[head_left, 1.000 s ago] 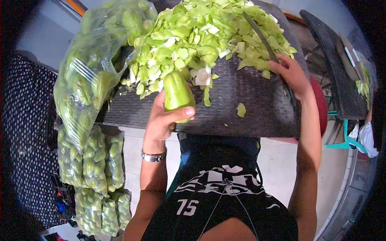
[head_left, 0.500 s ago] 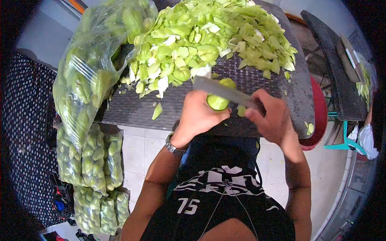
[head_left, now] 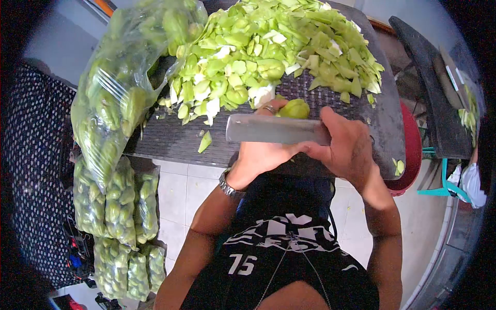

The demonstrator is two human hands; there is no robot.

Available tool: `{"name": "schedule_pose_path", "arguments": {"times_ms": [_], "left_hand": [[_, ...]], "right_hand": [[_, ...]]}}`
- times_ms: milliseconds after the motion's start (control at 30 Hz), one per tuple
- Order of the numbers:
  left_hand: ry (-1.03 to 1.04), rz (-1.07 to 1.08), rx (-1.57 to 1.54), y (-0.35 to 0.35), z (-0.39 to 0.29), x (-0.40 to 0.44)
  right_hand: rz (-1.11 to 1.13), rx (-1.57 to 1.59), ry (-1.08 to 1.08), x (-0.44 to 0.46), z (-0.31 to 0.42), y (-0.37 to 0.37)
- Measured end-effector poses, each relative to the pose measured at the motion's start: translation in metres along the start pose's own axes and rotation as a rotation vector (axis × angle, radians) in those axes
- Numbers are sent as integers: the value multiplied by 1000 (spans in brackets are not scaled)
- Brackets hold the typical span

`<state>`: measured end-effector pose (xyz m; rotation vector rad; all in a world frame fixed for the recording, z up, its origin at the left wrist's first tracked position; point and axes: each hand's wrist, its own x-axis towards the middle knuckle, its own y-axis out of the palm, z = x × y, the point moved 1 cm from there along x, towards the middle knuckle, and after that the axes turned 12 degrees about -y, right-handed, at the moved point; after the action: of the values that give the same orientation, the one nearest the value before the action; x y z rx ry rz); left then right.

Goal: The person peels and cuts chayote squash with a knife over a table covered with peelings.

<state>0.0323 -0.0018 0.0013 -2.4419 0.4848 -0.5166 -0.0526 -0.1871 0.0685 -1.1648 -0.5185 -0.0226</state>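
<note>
My left hand (head_left: 262,155) is closed around a pale green chayote (head_left: 296,109) just above the near edge of the dark woven tabletop (head_left: 181,137). Part of the chayote shows beyond the blade; the rest is hidden. In my right hand (head_left: 347,142) is a wide-bladed knife (head_left: 276,129), its blade lying level across in front of the chayote and over my left fingers. Whether the blade touches the chayote I cannot tell. A big heap of cut chayote pieces (head_left: 279,44) spreads over the table just beyond both hands.
A large clear bag of whole chayotes (head_left: 108,98) leans over the table's left side. More filled bags (head_left: 119,206) lie on the floor below it. A red tub (head_left: 409,160) stands under the right edge. Another dark table (head_left: 434,98) with a knife (head_left: 450,72) is at right.
The knife has come toward me and left, turning from slanted to level and now covering part of my left hand. The chayote has shifted slightly up and right, still held.
</note>
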Motion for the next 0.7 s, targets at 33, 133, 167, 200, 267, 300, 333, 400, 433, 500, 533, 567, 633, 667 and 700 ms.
{"name": "schedule_pose_path", "arguments": {"times_ms": [33, 133, 167, 200, 267, 300, 333, 400, 433, 500, 533, 567, 633, 667, 700], "left_hand": [[-9, 18, -23, 0, 0, 1], [-26, 23, -90, -10, -9, 2], [-21, 0, -115, -15, -15, 3], [-14, -23, -141, -18, -20, 5], [128, -116, 109, -20, -22, 11], [197, -161, 235, -21, -23, 11], [-134, -186, 54, -20, -29, 4], [-33, -210, -195, -20, -31, -4], [-68, -179, -222, -23, -35, -7], [-149, -157, -224, -28, -30, -7], [-179, -145, -225, -29, -28, -1], [-469, 46, -698, -19, -10, 1], [-704, 365, -1223, -21, -1, 8], [-775, 508, -1388, -24, 0, 11], [-733, 430, -1576, -27, -7, 13]], "right_hand": [[21, -10, -7, 2, 0, -2], [85, -16, -36, 9, 1, -10], [105, -14, -44, 10, 1, -11], [91, -5, -64, 11, -1, -12], [70, 18, -103, 14, -11, -14], [67, 1, 46, 15, -23, -11], [60, -19, 194, 16, -43, -6], [94, 61, 420, 15, -87, -4], [160, 169, 495, 12, -101, -7], [231, 149, 529, 5, -106, -8], [218, 160, 519, 2, -106, -7], [206, 171, 508, 0, -106, -7], [95, 242, 422, -5, -103, 1], [81, 258, 421, -5, -102, 2], [70, 278, 420, -6, -101, 3]]}}
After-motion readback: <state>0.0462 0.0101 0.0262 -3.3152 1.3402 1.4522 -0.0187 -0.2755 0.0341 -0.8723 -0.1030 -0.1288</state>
